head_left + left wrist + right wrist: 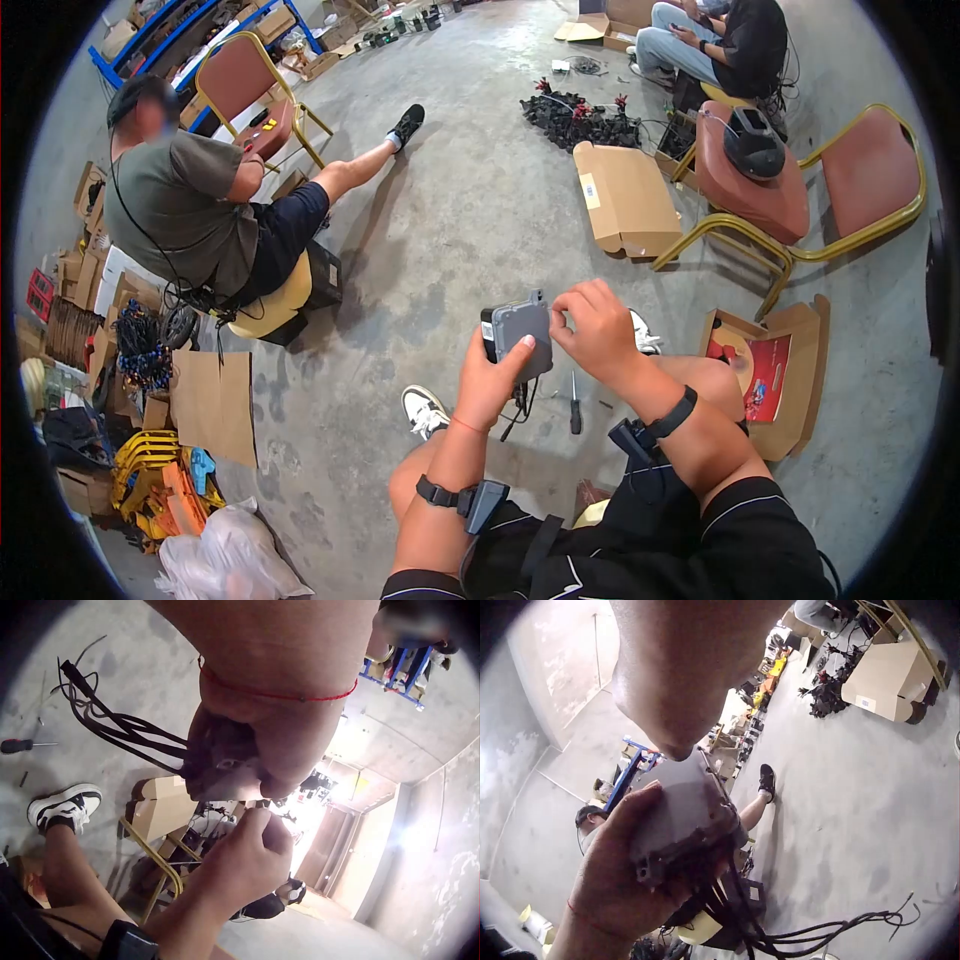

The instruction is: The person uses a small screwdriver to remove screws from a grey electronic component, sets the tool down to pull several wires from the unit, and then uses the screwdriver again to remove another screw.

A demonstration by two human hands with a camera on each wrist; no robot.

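Observation:
My left hand (487, 378) grips a flat grey box (525, 330) in front of my knees, the thumb lying across its face. The box looks like a metal or plastic housing with small lugs at its corners. From its lower end several black cables (802, 937) hang down. My right hand (600, 325) is at the box's upper right corner, thumb and forefinger drawn together. In the left wrist view those fingertips pinch a small dark part (260, 803) right at the box's edge; its kind cannot be told.
A screwdriver (575, 415) lies on the floor between my feet. An opened carton (790, 390) with red print stands at the right, near stacked chairs (750, 185). One person (190, 200) sits at the left, another (720, 50) at the back right. A black cable pile (580, 118) lies ahead.

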